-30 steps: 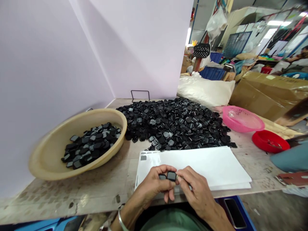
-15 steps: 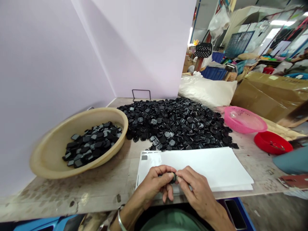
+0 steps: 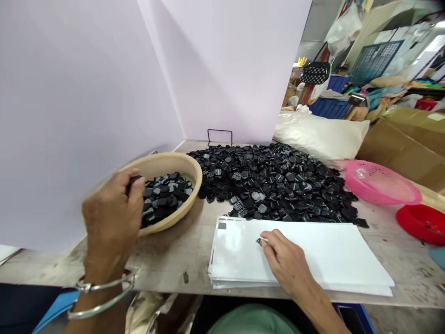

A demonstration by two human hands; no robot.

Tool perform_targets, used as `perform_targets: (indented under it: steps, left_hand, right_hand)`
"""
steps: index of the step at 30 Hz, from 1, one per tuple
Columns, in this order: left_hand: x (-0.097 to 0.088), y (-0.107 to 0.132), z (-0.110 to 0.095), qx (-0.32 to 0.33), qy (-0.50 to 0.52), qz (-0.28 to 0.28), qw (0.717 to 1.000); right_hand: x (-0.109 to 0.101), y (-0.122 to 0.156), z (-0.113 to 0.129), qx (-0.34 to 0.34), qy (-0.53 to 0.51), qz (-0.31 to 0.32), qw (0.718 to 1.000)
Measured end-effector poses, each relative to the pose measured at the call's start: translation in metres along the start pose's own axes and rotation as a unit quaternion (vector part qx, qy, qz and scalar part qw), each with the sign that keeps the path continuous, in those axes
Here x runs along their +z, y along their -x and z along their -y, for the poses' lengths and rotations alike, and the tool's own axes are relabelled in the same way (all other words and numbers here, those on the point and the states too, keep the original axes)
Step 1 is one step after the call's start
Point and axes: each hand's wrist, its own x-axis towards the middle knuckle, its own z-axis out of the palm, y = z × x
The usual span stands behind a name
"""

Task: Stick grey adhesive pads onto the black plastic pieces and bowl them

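Note:
My left hand point(image 3: 113, 208), blurred by motion, is raised over the near left rim of the beige basin point(image 3: 167, 226). Pinched between its thumb and fingers is a small black plastic piece point(image 3: 132, 182), partly hidden. Inside the basin lies a heap of similar black pieces point(image 3: 167, 195), some with grey faces. My right hand point(image 3: 288, 262) rests over the stack of white sheets point(image 3: 330, 248). Its thumb and forefinger are closed on a small pointed blade point(image 3: 260, 241), of which only the tip shows.
A wide pile of black pieces point(image 3: 271, 178) spreads behind the sheets. Right of it stand a pink basket point(image 3: 382, 185) and a red bowl point(image 3: 420, 225). Behind are a white sack point(image 3: 320, 134), a thin black wire stand point(image 3: 220, 131) and a pale partition point(image 3: 229, 69).
My hands have parted. The left one has swung left to the basin with the black piece; the right one stays over the sheets with the blade. The view has turned slightly left.

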Motion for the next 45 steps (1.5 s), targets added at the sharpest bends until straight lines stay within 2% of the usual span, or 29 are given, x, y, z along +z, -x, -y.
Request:
perform_targets:
  steps: [2, 3, 5, 6, 7, 8, 11, 14, 19, 29, 34, 38, 40, 43, 45]
  left_hand:
    - [0.0, -0.009, 0.009, 0.034, -0.063, -0.023, 0.997]
    - [0.003, -0.006, 0.009, 0.049, -0.067, -0.046, 0.995]
    - [0.014, 0.015, 0.005, 0.092, -0.02, -0.089, 0.992]
    - [0.022, 0.031, 0.001, 0.118, 0.028, -0.09, 0.989]
    - [0.031, 0.05, -0.003, 0.164, 0.09, -0.061, 0.98]
    - [0.041, 0.07, -0.008, 0.207, 0.137, 0.005, 0.969]
    - [0.071, 0.124, -0.016, 0.336, 0.187, 0.148, 0.911]
    - [0.09, 0.149, -0.018, 0.344, 0.202, 0.21, 0.892]
    - [0.091, 0.144, -0.017, 0.318, 0.236, 0.274, 0.877]
    - [0.097, 0.147, -0.013, 0.302, 0.268, 0.299, 0.865]
    - [0.096, 0.144, -0.011, 0.316, 0.25, 0.286, 0.869]
    - [0.085, 0.13, -0.012, 0.284, 0.255, 0.363, 0.85]
    - [0.084, 0.119, -0.019, 0.246, 0.268, 0.391, 0.845]
    - [0.094, 0.1, -0.043, 0.21, 0.267, 0.378, 0.861]
    - [0.109, 0.089, -0.068, 0.226, 0.229, 0.37, 0.871]
  right_hand:
    - [0.005, -0.006, 0.007, 0.005, 0.02, 0.026, 0.999]
    - [0.008, -0.01, 0.011, 0.008, 0.03, 0.034, 0.999]
    - [0.012, -0.019, 0.019, 0.007, 0.054, 0.04, 0.998]
    - [0.014, -0.024, 0.023, 0.003, 0.071, 0.038, 0.997]
    - [0.017, -0.029, 0.026, -0.003, 0.091, 0.037, 0.995]
    - [0.019, -0.034, 0.029, -0.011, 0.111, 0.036, 0.993]
    - [0.027, -0.048, 0.035, -0.03, 0.152, 0.039, 0.987]
    - [0.037, -0.058, 0.041, -0.037, 0.162, 0.042, 0.985]
    - [0.047, -0.066, 0.049, -0.044, 0.159, 0.043, 0.985]
    - [0.049, -0.077, 0.051, -0.035, 0.083, 0.059, 0.994]
    - [0.03, -0.081, 0.046, -0.023, -0.026, 0.058, 0.998]
    - [-0.001, -0.054, 0.032, -0.011, -0.104, 0.047, 0.993]
    - [-0.011, -0.033, 0.021, 0.03, -0.196, 0.056, 0.979]
    - [-0.015, 0.0, 0.004, 0.103, -0.287, 0.079, 0.949]
    - [-0.012, 0.018, -0.005, 0.145, -0.314, 0.073, 0.936]
